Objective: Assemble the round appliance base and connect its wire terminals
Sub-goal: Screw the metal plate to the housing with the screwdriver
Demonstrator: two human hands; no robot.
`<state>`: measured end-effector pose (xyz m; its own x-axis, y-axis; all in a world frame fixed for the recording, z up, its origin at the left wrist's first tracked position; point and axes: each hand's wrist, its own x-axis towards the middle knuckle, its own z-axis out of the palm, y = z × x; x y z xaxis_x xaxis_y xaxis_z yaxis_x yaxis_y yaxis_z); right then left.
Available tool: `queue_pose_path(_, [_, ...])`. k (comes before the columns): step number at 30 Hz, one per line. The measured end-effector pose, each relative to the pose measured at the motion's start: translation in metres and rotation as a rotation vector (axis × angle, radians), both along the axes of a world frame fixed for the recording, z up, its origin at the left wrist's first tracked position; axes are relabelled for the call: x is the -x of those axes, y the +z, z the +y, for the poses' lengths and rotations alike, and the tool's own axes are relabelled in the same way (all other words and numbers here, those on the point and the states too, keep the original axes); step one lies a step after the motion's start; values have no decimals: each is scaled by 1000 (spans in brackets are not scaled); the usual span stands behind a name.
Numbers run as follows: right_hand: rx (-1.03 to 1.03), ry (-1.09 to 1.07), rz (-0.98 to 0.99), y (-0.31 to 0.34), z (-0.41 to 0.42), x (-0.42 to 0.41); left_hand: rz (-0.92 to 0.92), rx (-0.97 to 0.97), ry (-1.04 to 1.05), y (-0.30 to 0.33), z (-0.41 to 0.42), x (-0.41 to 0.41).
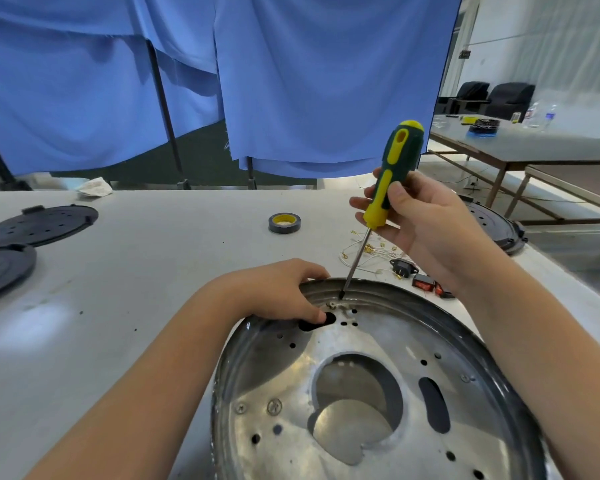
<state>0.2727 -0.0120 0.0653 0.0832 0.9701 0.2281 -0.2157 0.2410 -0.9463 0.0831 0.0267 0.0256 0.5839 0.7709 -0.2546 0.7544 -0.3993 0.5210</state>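
Screwdriver tip set at a screw on the far rim of the round metal base.

My right hand grips the green-and-yellow screwdriver by its handle, fingers curled round it, the shaft slanting down so the tip meets a small screw just inside the far edge of the round metal base. My left hand rests on the base's far-left rim, fingers curled over the edge and the thumb by a dark slot, holding it steady on the white table. Just beyond the base lie thin wires with gold terminals, a black plug socket and red switches. A roll of black tape sits farther back, and dark round covers lie at the table's left.
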Motion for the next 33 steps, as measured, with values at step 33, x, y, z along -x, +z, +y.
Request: queue_pose_path(33, [-197,-129,-422,1,-7,8,-110,46,161,-7,5,-10])
